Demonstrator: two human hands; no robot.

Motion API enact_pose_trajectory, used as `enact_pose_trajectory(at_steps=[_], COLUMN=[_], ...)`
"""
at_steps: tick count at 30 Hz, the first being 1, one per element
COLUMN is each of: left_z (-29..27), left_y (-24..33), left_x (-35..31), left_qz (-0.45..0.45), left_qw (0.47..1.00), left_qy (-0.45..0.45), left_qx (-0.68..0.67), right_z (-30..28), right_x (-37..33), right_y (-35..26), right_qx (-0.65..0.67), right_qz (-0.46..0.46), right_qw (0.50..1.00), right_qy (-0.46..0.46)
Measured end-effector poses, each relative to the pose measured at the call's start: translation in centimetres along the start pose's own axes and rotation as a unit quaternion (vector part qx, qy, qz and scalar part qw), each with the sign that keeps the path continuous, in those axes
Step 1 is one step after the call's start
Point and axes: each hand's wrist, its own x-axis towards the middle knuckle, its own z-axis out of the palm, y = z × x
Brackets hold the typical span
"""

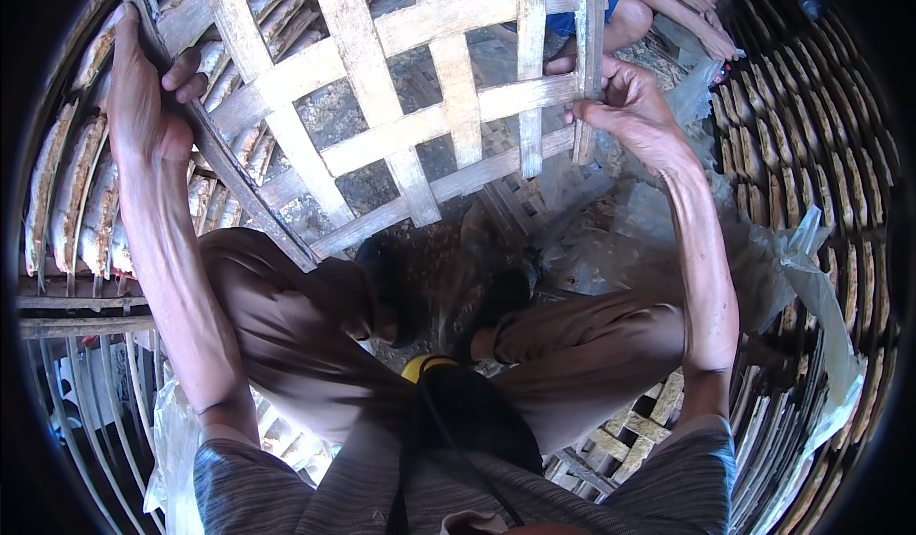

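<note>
Head view, lowest in the frame, shows our knees [315, 325] drawn up in a squat, which leaves both arms free to reach up to the rack [382, 115], an open lattice of bamboo strips filling the upper middle. Our left hand [143, 87], upper left, is clenched round its dark edge pole, and our right hand [625, 106], upper right, pinches an end strip, so it is steadied from both sides. Beyond, fish [72, 192] dry on trays, and another person [668, 1] sits at the top.
</note>
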Motion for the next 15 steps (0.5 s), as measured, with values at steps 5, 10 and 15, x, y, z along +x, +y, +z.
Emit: enact_pose_trajectory(at_steps=[5,10,15], left_z=[-0.5,-0.1,1.1], left_y=[-0.1,0.0,0.0], left_x=[0.4,0.1,-0.6], left_qz=[0.002,-0.006,-0.007], left_qw=[1.0,1.0,1.0], left_qy=[0.011,0.003,0.007], left_qx=[0.011,0.007,0.026], right_z=[0.8,1.1,1.7], right_x=[0.1,0.0,-0.5], right_y=[0.5,0.3,-1.1], right_qx=[0.021,0.042,0.004], right_qz=[0.003,0.029,0.066], right_qw=[1.0,0.999,0.996], right_qy=[0.016,-0.007,-0.067])
